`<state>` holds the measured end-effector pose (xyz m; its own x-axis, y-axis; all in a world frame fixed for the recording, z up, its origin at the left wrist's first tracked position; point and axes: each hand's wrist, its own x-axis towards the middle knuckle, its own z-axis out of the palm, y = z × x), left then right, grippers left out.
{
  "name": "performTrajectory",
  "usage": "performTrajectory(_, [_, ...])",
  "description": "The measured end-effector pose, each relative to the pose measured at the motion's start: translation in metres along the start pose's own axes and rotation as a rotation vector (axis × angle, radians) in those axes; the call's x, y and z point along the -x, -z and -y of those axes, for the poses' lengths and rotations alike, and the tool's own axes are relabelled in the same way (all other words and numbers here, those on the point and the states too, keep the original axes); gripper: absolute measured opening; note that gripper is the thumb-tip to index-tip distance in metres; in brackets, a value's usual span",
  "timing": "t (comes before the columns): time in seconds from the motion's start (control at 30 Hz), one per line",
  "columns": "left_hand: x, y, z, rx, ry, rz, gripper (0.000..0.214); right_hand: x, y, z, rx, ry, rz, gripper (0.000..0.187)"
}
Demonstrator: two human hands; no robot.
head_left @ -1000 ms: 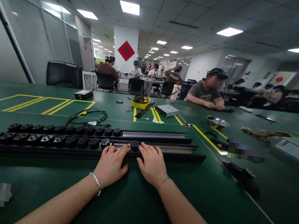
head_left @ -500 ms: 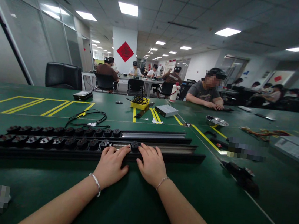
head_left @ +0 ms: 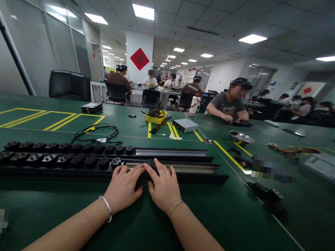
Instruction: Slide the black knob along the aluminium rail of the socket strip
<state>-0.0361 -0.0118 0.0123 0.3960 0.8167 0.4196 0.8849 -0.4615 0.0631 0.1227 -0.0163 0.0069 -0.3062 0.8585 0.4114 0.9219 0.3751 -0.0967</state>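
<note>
Two long black rails (head_left: 210, 178) lie side by side across the table, rows of black socket modules (head_left: 89, 161) seated along their left parts. On the near rail my left hand (head_left: 123, 184) rests just right of the row, its fingers bent over the channel and thumb apart. My right hand (head_left: 164, 186) lies over a single black socket module (head_left: 151, 163), fingers spread and index fingertip meeting my left fingers. That module is mostly hidden by the fingers. To the right, the channel of the near rail is bare metal.
Behind the rails lie a black cable (head_left: 103, 132), a yellow box (head_left: 155, 118) with wires and a grey metal case (head_left: 185, 125). At right are a metal bowl (head_left: 241, 138), a power supply box (head_left: 326, 166) and black parts (head_left: 268, 197). A co-worker (head_left: 232, 103) sits across the table.
My right hand has shifted left over the loose module, its index finger now reaching my left fingers. My left hand stays nearly in place. The co-worker's hands have moved apart.
</note>
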Motion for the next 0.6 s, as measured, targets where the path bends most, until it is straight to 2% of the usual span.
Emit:
performTrajectory(0.3, [0.002, -0.003, 0.001, 0.001, -0.031, -0.021, 0.055, 0.002, -0.003, -0.001, 0.021, 0.002, 0.007, 0.057])
performTrajectory(0.6, [0.005, -0.01, 0.006, -0.035, -0.069, -0.088, 0.036, 0.001, -0.004, -0.001, -0.01, -0.019, -0.005, 0.048])
